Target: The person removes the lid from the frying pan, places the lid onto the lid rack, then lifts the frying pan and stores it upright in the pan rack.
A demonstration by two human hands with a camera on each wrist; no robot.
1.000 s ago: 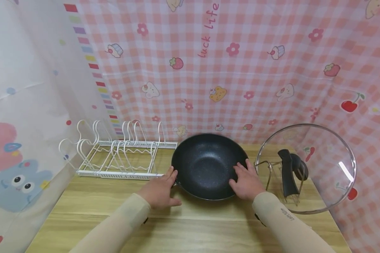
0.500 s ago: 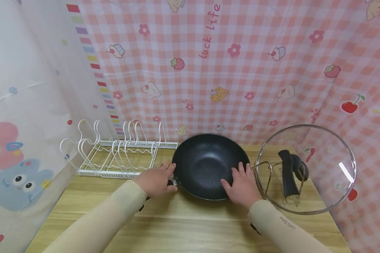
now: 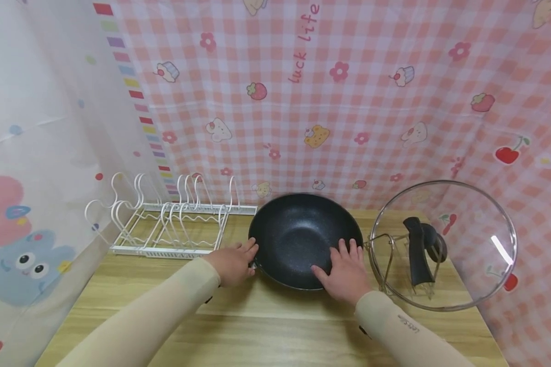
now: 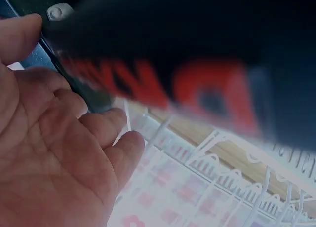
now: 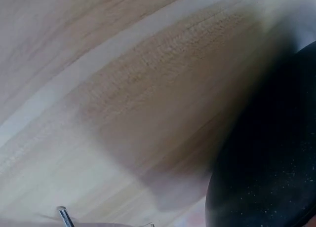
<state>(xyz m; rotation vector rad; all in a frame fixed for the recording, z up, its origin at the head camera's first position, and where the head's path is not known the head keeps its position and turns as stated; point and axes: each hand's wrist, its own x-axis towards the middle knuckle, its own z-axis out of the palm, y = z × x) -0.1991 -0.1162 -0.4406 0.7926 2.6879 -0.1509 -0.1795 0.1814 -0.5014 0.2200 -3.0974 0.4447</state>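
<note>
Left grip [image 3: 231, 262] and right grip [image 3: 346, 270] unclenched

White rack [image 3: 176, 253], glass lid [image 3: 420, 252], checked cloth [image 3: 294, 112]

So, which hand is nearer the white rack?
The left hand, at the left rim of the black pan; the right hand is over the pan's right side.

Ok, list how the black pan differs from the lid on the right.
The pan is dark and opaque; the lid is clear glass with a metal rim.
The pan lies with its hollow facing up; the lid is propped on edge.
Both are round.
</note>
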